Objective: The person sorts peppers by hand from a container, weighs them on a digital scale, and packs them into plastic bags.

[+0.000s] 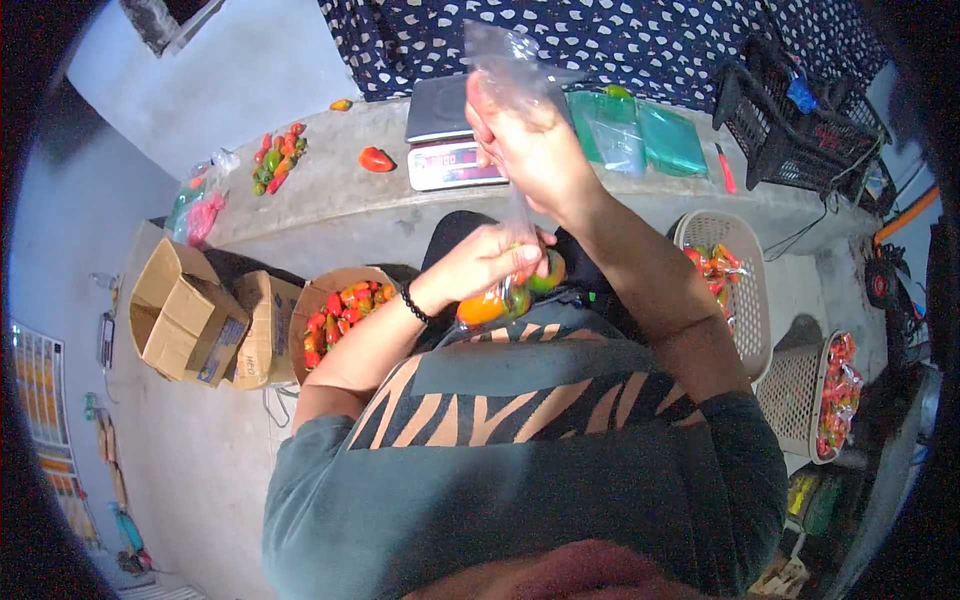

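A clear plastic bag with orange and green peppers (484, 308) in its bottom hangs close to my body. My left hand (492, 262), a dark beaded bracelet on its wrist, is closed around the bag's neck just above the peppers. Higher up, my right hand (528, 140) grips the bag's top end, and the film stretches in a narrow twist between both hands. Loose plastic (500, 50) sticks out past my right fingers. Behind that hand stands a digital scale (440, 165) with a dark platform, partly hidden by my arm.
On the concrete counter (330, 205) lie a pile of peppers (278, 158), a single red pepper (376, 159), green plastic bags (672, 140) and a red-handled knife (725, 170). Cardboard boxes (190, 320) stand left. Black crates (790, 130) and beige baskets (750, 290) of peppers are at right.
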`<state>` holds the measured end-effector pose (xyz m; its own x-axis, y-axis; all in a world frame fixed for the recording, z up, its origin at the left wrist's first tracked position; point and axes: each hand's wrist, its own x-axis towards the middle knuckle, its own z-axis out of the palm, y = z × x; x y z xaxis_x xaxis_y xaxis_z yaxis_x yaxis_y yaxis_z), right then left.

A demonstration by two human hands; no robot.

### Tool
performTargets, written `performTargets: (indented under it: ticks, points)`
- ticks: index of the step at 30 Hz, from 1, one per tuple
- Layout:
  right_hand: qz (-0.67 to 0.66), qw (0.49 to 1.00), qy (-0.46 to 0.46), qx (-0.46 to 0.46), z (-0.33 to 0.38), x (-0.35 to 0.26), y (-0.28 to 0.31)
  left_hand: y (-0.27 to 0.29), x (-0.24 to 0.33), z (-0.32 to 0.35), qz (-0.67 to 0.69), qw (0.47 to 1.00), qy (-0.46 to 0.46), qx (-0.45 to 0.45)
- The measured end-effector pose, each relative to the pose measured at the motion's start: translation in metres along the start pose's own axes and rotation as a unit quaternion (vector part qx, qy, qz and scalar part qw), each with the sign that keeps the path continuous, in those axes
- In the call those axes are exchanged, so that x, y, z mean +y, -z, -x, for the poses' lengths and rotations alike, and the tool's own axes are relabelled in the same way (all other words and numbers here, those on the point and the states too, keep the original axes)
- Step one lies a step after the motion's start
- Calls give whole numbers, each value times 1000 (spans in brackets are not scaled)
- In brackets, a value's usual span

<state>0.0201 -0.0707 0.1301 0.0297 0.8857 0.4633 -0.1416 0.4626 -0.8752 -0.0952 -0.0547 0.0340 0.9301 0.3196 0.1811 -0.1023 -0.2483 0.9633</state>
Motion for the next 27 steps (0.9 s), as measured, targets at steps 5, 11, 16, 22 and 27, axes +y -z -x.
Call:
performTargets:
  ticks: [5,11,16,22,27]
  points:
    - [263,959,94,-41,-19,-17,32,41,-4,-16,143,964,-15,225]
    - [518,800,280,-115,44,40,60,73,-6,-45,351,877,-157,287]
    - [493,782,379,31,27,94,68,69,-12,-59,460,843,-169,222]
    - [305,910,273,72,40,93,70,54,20,-63,129,907,-100,388]
    - [-338,929,-103,112,44,77,53,38,37,-54,54,922,-147,355]
